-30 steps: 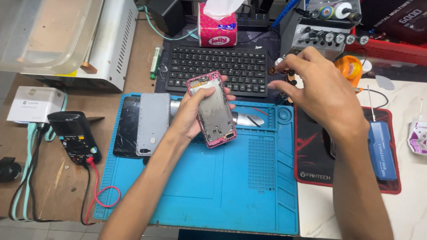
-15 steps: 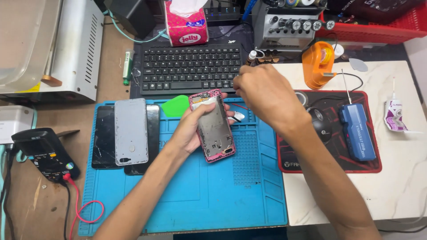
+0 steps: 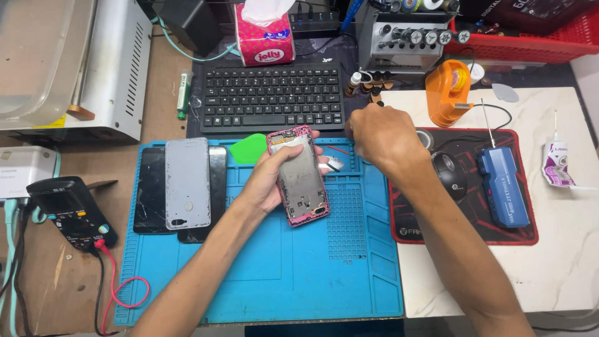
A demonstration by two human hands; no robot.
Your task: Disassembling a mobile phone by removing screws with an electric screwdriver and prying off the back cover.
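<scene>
Cluttered repair surface (image 3: 561, 249), blue mat (image 3: 281, 274) at centre.
Left hand (image 3: 265, 181) clasps opened pink phone frame (image 3: 301, 178); right hand (image 3: 377, 134), curled, contents unclear, likely fetching a small part; fitting needs precision.

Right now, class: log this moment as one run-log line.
left hand: holds pink phone frame | right hand: closed, contents hidden | under: blue mat

Open blue mat (image 3: 281, 274) is left below the left hand (image 3: 269, 181); passage above is blocked by the keyboard (image 3: 271, 97).
</scene>
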